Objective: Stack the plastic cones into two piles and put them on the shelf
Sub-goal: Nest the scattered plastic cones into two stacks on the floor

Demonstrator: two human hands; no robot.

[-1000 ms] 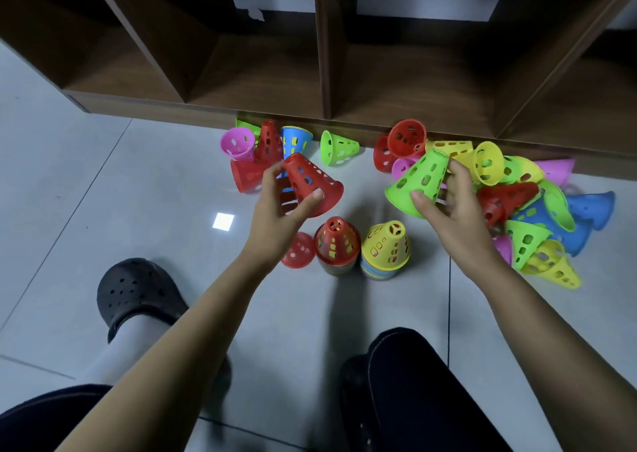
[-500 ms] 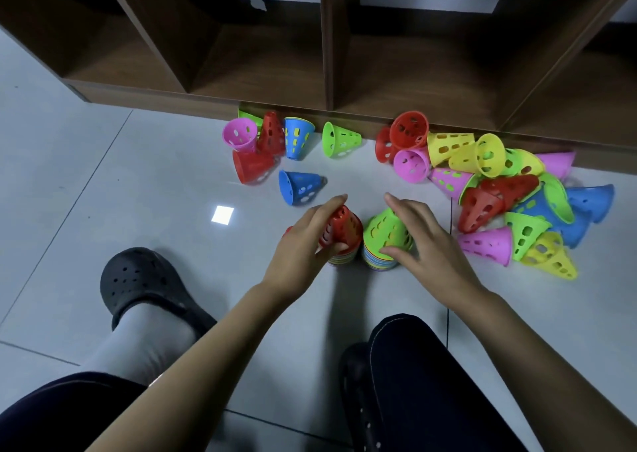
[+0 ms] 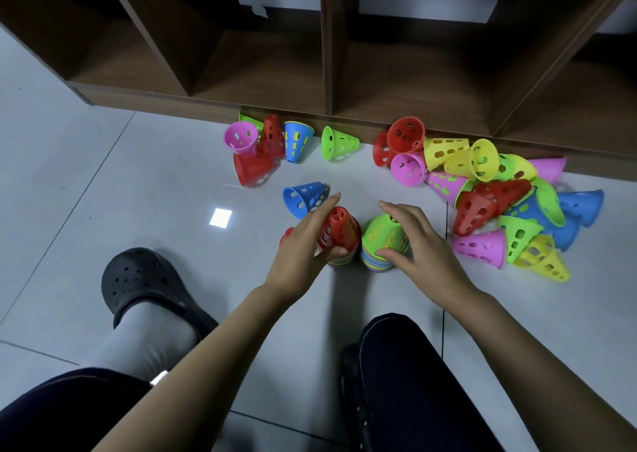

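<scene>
Head view: grey tiled floor [image 3: 103, 183] below brown wooden shelf [image 3: 327, 72].

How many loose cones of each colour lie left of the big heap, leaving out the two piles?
Pink cone: 1
Red cones: 3, one mostly hidden behind the left hand, which grips the red-topped pile
Blue cones: 2
Green cones: 2, one peeking out behind the pink
Total: 8
</scene>
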